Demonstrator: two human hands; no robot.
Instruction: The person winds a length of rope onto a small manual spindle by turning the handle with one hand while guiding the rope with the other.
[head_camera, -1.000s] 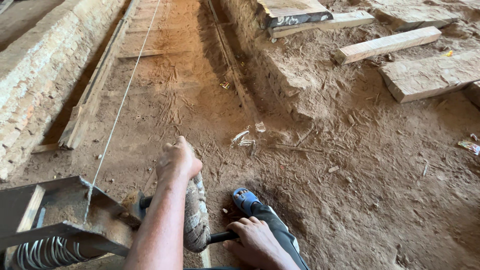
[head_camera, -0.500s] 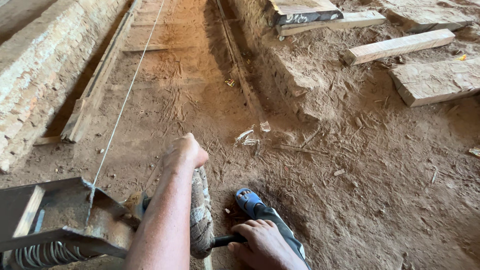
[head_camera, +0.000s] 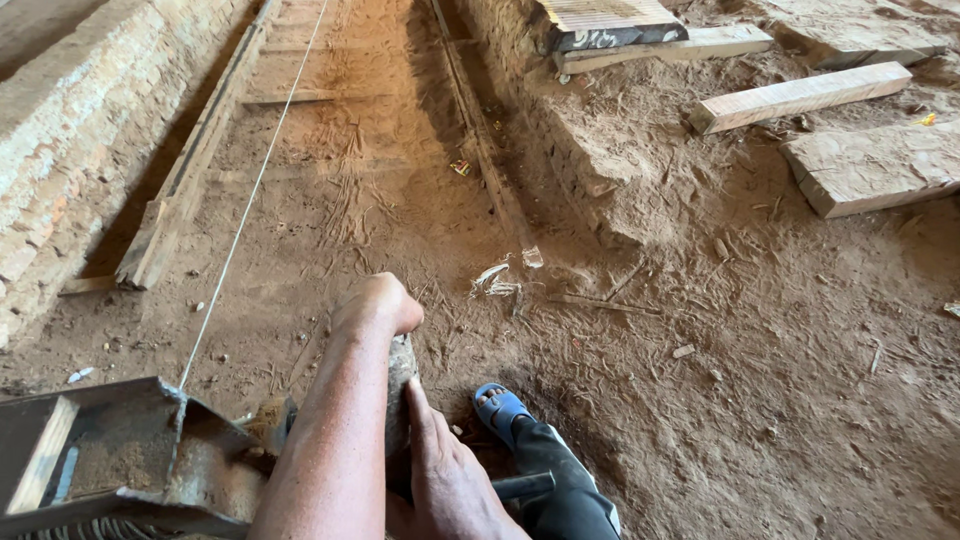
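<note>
Down at the near edge of the sawdust-strewn dirt floor, the left hand is closed in a fist over the top of a grey, rough upright post. The right hand lies flat against its side, fingers loosely bent, just above a dark metal bar. Beside them sits a rusty metal frame, dust lying in its hollow, with a taut pale string running away along the floor. How far the work has got cannot be read from this.
</note>
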